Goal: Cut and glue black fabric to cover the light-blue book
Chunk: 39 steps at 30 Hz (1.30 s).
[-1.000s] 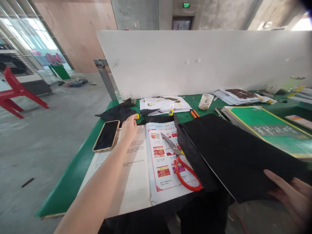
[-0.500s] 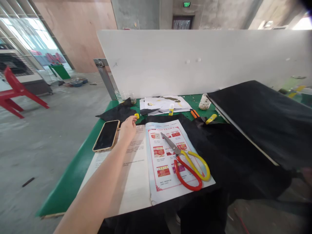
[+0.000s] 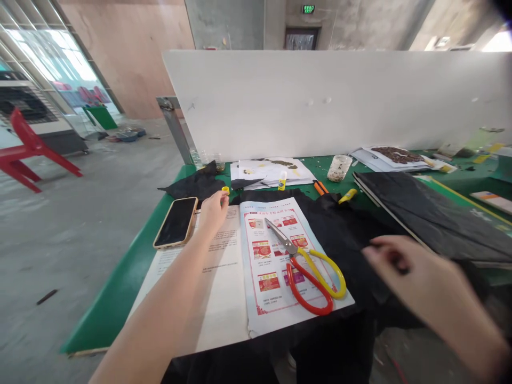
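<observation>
My left hand (image 3: 215, 212) reaches over the open book (image 3: 218, 298), its fingertips pinched on a small yellow cap (image 3: 225, 190). My right hand (image 3: 404, 266) is blurred, above the black cloth (image 3: 348, 234) at the right; its fingers are loosely curled and no object shows between them. Scissors (image 3: 306, 261) with one red and one yellow handle lie on the printed right page. Beside my left hand is a phone (image 3: 176, 223). A yellow-and-white glue stick (image 3: 282, 181) stands upright behind the book. A black-covered flat board or book (image 3: 432, 218) lies at the right.
Behind the book are paper sheets (image 3: 304, 169), a clear plastic cup (image 3: 340, 168), an orange-handled tool (image 3: 320, 187) and a lying yellow tube (image 3: 347, 196). Dark flakes on paper (image 3: 400, 155) lie far right. A white panel (image 3: 320, 106) borders the green table (image 3: 116, 288).
The raised black-covered board has come down flat at the right, uncovering papers and a green item. My right hand has come into view. My left hand keeps the yellow cap with little movement.
</observation>
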Each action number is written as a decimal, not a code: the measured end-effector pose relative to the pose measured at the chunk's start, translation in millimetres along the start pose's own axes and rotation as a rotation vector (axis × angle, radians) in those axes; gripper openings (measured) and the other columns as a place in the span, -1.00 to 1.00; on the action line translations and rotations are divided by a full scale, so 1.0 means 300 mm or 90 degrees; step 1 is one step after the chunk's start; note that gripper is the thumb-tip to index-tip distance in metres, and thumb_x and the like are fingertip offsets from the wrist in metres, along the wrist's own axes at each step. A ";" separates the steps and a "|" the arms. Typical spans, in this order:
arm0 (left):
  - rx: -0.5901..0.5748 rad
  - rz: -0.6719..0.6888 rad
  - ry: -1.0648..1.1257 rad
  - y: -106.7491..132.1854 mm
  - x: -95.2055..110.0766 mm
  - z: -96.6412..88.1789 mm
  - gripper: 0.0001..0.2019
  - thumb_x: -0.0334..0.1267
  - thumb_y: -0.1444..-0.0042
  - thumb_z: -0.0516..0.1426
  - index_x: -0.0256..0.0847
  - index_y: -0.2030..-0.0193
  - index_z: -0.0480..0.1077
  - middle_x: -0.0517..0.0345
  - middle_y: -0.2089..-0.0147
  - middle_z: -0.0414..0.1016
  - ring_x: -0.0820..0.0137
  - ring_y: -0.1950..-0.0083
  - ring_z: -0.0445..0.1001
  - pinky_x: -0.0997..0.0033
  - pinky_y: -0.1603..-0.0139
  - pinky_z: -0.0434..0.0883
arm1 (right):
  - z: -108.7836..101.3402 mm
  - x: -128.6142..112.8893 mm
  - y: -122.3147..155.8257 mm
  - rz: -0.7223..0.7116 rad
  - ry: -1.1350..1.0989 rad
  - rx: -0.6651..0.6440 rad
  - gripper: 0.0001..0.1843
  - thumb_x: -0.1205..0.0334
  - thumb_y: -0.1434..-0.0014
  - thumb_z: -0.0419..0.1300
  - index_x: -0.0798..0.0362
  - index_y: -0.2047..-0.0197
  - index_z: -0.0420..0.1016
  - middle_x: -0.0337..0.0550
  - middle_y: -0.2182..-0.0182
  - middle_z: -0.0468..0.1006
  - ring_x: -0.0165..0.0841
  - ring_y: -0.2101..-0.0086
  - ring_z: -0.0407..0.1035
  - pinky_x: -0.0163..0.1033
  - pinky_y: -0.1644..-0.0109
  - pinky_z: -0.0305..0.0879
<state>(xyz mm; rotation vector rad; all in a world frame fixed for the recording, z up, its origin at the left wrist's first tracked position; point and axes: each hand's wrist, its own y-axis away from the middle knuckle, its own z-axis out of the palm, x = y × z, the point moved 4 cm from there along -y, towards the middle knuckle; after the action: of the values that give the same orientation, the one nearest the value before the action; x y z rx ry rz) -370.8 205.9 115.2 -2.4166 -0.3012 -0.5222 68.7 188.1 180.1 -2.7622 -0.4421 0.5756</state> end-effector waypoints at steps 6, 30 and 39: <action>0.016 0.012 0.040 -0.013 0.017 -0.036 -0.72 -0.22 -0.26 -0.10 -0.21 0.09 0.38 0.04 0.11 0.52 0.28 0.07 0.47 0.30 0.02 0.35 | 0.251 -0.261 0.004 -0.229 0.205 -0.197 -0.54 -0.17 -0.13 -0.01 0.08 0.35 0.42 0.01 0.41 0.48 -0.13 0.31 0.36 -0.05 0.22 0.24; -0.232 0.061 -0.067 -0.167 -0.037 -0.138 -0.76 -0.18 -0.13 0.00 -0.12 0.22 0.48 0.10 0.28 0.56 0.29 0.28 0.50 0.42 0.32 0.34 | 0.264 -0.170 -0.079 0.099 -0.456 -0.343 -0.72 -0.02 -0.02 0.13 0.03 0.36 0.33 -0.23 0.58 0.39 -0.39 0.58 0.26 -0.29 0.55 0.13; -0.234 -0.011 -0.044 -0.128 -0.044 0.029 -0.78 -0.21 -0.17 0.01 -0.19 0.18 0.43 -0.04 0.17 0.56 0.21 0.13 0.51 0.31 0.14 0.36 | 0.190 -0.270 -0.176 0.046 -0.801 -0.224 -0.65 0.08 -0.02 0.24 -0.05 0.15 0.25 -0.32 0.44 0.27 -0.50 0.56 0.21 -0.31 0.51 0.16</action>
<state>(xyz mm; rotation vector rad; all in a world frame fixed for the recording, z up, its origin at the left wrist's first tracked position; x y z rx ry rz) -393.1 239.8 124.1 -2.7943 -0.2751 -0.5419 -38.8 219.9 175.1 -2.3200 -0.7088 2.4139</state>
